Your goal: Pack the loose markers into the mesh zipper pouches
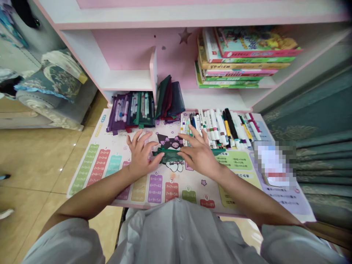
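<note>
A green mesh pouch (pixel 171 155) lies across the middle of the desk, over the cartoon print. My left hand (pixel 142 154) pinches its left end between thumb and forefinger, with the other fingers spread. At its right part, my right hand (pixel 198 153) has thumb and forefinger on the edge, the remaining fingers raised. The pouch's right end shows beyond my right wrist. Several markers (pixel 213 126) lie in a row behind my right hand. Filled mesh pouches, one purple (pixel 118 113) and one green (pixel 145 110), rest at the back left.
Dark green, red and blue mesh pouches (pixel 170 99) lean by the shelf divider (pixel 153 73). Stacked books (pixel 242 66) fill the shelf at back right. A blurred phone-like object (pixel 273 165) lies on the desk's right side, near a green curtain (pixel 324 146).
</note>
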`<state>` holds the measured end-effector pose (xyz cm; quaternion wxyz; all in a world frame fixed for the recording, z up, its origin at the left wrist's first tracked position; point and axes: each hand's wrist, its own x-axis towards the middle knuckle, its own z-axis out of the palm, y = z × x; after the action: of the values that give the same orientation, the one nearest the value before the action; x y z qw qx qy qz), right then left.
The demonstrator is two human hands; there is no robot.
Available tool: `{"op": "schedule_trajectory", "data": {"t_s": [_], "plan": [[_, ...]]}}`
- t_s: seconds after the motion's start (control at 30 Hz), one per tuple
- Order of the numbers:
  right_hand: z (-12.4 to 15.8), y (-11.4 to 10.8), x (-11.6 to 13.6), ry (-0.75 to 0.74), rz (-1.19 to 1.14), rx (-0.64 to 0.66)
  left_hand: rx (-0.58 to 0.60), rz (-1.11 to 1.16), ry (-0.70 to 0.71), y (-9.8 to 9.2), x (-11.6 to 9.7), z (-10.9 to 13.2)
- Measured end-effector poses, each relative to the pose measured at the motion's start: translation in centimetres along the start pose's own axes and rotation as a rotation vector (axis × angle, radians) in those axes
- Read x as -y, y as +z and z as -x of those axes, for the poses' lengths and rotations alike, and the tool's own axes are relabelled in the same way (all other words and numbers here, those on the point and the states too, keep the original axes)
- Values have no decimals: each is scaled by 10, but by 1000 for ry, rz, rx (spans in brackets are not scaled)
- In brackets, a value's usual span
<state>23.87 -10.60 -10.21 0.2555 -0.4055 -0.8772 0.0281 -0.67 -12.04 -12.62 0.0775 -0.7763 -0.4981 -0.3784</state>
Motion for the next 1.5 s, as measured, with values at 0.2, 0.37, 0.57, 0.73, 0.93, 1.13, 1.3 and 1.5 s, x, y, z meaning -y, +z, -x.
{"op": "schedule_trajectory", "data": {"t_s": [0.2,0.37,0.57,0.73,0.93,1.13,1.3,1.5], "plan": [[2,4,7,-25,37,-34,90,51,6,5,4,1],[2,3,9,-10,52,-4,126,91,5,6,7,2],[-4,-5,11,81,-51,91,73,127,80,5,8,1],[-27,-8,16,134,-165,220,93,121,110,5,8,1],[-65,-1,25,225,-214,423,124,117,106,2,7,1],[-85,-1,28,257,-276,596,119,118,101,3,9,3],[-89,-1,31,255,-296,629,146,134,92,3,10,3],[-89,-3,37,307,-292,658,151,153,86,3,10,3]]}}
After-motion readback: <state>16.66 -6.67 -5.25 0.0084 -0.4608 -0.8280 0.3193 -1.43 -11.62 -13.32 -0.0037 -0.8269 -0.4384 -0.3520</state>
